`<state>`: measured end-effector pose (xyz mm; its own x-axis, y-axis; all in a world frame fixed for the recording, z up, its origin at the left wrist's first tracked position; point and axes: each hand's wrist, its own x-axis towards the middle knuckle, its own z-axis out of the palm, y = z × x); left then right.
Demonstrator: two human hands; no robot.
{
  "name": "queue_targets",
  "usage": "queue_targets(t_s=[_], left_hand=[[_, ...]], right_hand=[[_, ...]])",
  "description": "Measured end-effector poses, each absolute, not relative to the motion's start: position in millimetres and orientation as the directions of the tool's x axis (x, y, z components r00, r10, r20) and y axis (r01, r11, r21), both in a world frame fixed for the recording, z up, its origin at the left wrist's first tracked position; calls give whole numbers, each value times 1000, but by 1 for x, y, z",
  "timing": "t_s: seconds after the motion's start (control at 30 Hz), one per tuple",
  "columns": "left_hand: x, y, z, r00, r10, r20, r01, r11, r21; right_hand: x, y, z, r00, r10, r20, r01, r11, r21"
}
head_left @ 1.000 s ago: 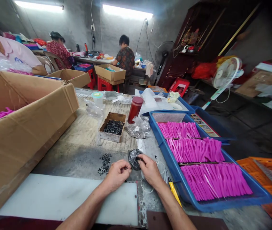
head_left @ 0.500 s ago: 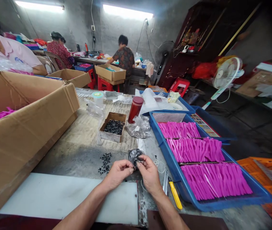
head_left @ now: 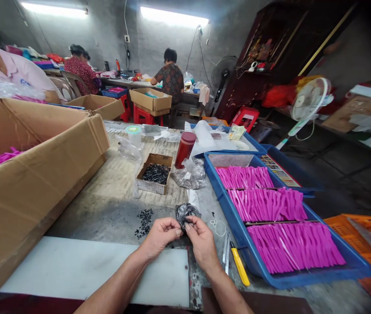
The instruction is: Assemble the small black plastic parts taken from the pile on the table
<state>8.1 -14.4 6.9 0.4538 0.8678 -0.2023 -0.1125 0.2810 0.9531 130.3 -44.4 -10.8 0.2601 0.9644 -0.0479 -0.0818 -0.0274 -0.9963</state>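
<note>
A small clear plastic bag with dark contents lies on the table in front of me. At its near left edge the thumb and fingertips of my left hand are pinched together. My right hand pinches the near right side of the bag, close to the left fingertips. Something small and black shows at the right fingertips, too small to make out. A loose pile of small black parts lies left of the bag. Farther back, a small cardboard box holds many similar black pieces.
To the right stands a blue tray with rows of magenta strips. A yellow-handled tool lies beside it. A large cardboard box is at left, a white board in front. Behind are a red canister and several co-workers.
My right hand has shifted slightly left, closer to my left hand at the bag. The co-worker at the back has turned and moved slightly.
</note>
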Motion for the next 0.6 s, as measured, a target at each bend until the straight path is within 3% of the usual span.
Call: queue_targets(t_s=[0.3, 0.6], left_hand=[[8, -14, 3, 479, 858, -188, -103, 267, 958], [6, -13, -2, 474, 864, -172, -161, 277, 947]], right_hand=[[131, -44, -5, 137, 986, -90, -88, -79, -993], [133, -45, -7, 254, 966, -37, -68, -21, -997]])
